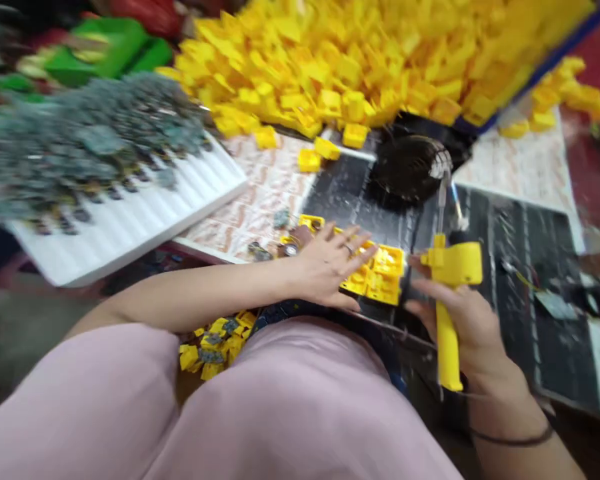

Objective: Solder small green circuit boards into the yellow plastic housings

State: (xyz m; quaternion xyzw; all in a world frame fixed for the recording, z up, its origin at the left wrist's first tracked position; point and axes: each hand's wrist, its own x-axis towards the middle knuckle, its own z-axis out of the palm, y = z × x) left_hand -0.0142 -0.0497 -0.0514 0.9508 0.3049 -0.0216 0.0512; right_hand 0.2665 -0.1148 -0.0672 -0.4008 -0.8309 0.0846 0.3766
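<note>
Pink clothing (310, 400) fills the near foreground; beyond it I see the left hand (325, 263) spread flat over yellow casings (387, 263), gripping nothing visible, while the right hand (473, 323) curls around a yellow glue gun (447, 333). I judge steady casings essential near the table edge; room opens rightward, heaped yellow parts (330, 60) bounding the far side.

- Bright light hits the white tray (205, 183).
- Shadow darkens beneath the table (260, 173).
- Blur smears the grey parts (100, 137) and yellow heap (330, 60).
- Frame edges look stretched.
</note>
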